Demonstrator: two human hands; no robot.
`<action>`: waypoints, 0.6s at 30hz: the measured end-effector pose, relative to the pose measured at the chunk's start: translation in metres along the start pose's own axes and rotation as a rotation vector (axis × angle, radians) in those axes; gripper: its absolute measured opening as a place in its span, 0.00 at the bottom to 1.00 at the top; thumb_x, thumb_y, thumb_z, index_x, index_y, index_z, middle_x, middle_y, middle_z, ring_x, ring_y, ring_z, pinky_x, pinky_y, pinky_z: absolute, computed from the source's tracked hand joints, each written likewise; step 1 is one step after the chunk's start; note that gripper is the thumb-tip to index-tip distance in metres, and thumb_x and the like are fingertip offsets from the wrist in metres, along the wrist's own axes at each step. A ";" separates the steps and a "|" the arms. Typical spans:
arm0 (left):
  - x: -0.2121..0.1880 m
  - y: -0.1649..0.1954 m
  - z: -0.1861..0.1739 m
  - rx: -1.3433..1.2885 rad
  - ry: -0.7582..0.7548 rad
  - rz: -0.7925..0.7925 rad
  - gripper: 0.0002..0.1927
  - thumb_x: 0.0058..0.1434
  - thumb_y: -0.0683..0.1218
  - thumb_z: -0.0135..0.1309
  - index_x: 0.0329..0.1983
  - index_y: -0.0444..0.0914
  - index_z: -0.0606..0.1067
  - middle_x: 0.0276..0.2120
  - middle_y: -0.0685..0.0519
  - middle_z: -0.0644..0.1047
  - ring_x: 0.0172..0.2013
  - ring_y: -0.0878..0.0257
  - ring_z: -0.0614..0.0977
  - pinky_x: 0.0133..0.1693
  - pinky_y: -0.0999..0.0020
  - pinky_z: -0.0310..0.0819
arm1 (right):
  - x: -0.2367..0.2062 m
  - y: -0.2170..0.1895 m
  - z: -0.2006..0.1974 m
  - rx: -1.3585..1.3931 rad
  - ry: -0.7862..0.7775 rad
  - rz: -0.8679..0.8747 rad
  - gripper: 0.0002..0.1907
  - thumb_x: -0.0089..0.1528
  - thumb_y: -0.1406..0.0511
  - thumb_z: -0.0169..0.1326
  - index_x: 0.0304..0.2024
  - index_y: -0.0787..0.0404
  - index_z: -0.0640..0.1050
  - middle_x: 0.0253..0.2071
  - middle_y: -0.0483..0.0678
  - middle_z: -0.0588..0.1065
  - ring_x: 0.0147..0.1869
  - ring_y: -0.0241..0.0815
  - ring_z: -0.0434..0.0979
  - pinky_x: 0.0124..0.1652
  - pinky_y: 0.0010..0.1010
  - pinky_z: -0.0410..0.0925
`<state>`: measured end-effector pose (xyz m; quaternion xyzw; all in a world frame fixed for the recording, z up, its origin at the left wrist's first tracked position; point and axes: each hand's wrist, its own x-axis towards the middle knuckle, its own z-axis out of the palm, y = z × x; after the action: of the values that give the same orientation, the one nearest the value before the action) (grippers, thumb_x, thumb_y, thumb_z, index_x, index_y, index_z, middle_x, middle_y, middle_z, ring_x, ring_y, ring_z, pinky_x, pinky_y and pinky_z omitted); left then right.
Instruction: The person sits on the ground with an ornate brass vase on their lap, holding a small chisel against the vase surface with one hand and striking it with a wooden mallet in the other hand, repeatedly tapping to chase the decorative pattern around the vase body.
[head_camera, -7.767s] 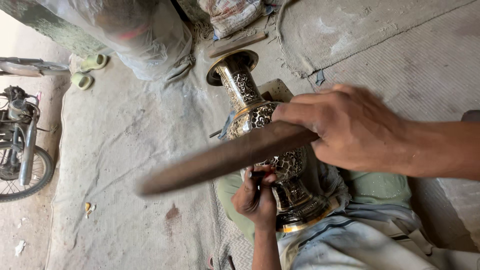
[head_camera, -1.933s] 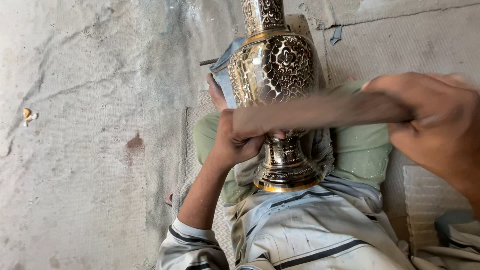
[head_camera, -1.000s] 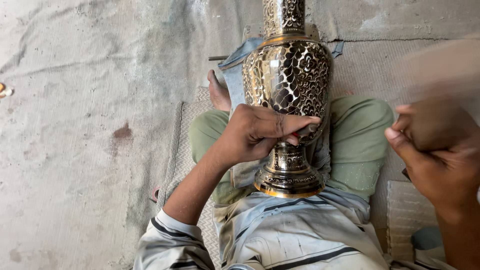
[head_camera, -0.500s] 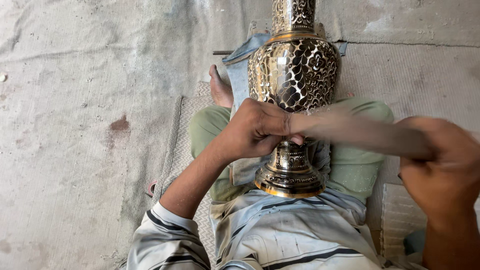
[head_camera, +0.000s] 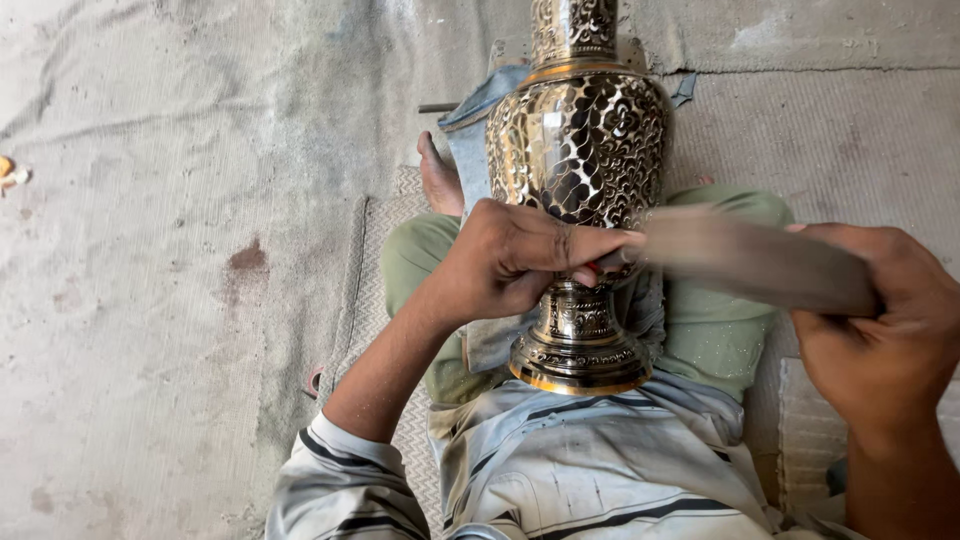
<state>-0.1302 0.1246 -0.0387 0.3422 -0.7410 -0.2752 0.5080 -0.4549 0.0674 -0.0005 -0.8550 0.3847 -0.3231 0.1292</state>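
Observation:
A tall engraved brass vase (head_camera: 580, 150) lies across my lap, its round foot (head_camera: 578, 360) towards me and its neck pointing away. My left hand (head_camera: 520, 255) rests on the lower belly of the vase, fingers pinched on a small tool whose tip touches the metal near the stem. My right hand (head_camera: 885, 335) grips a dark wooden stick (head_camera: 750, 262), blurred with motion, its far end close to my left fingertips.
I sit on a woven mat (head_camera: 375, 270) laid on a rough concrete floor (head_camera: 150, 250). A blue cloth (head_camera: 470, 125) lies under the vase. My bare foot (head_camera: 438, 180) shows left of it. A thin rod (head_camera: 438, 107) lies on the floor beyond.
The stick has swung down from my raised right hand to the tool at my left fingers. The view has crept closer to the vase; my left hand stays in place.

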 end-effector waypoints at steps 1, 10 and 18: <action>0.000 0.001 -0.001 0.009 -0.004 0.002 0.36 0.52 0.29 0.54 0.63 0.49 0.76 0.40 0.57 0.85 0.38 0.66 0.88 0.46 0.71 0.84 | 0.000 0.000 0.000 -0.005 0.007 0.002 0.10 0.65 0.80 0.62 0.48 0.70 0.78 0.40 0.55 0.79 0.41 0.40 0.81 0.42 0.25 0.72; -0.007 -0.003 -0.003 0.046 0.013 0.006 0.27 0.55 0.29 0.55 0.55 0.44 0.79 0.38 0.53 0.84 0.38 0.59 0.87 0.44 0.68 0.81 | 0.006 0.009 -0.006 -0.079 -0.037 0.000 0.11 0.61 0.81 0.62 0.43 0.69 0.78 0.32 0.53 0.77 0.32 0.40 0.78 0.35 0.27 0.69; -0.004 0.011 0.005 0.144 0.117 -0.039 0.32 0.55 0.30 0.55 0.63 0.44 0.75 0.41 0.54 0.85 0.40 0.63 0.88 0.50 0.68 0.81 | 0.048 0.012 0.009 -0.220 -0.126 -0.035 0.19 0.47 0.83 0.62 0.41 0.71 0.82 0.28 0.60 0.76 0.29 0.48 0.77 0.31 0.34 0.68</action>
<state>-0.1360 0.1347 -0.0341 0.4077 -0.7212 -0.2105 0.5190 -0.4321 0.0235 0.0089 -0.8892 0.3938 -0.2267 0.0530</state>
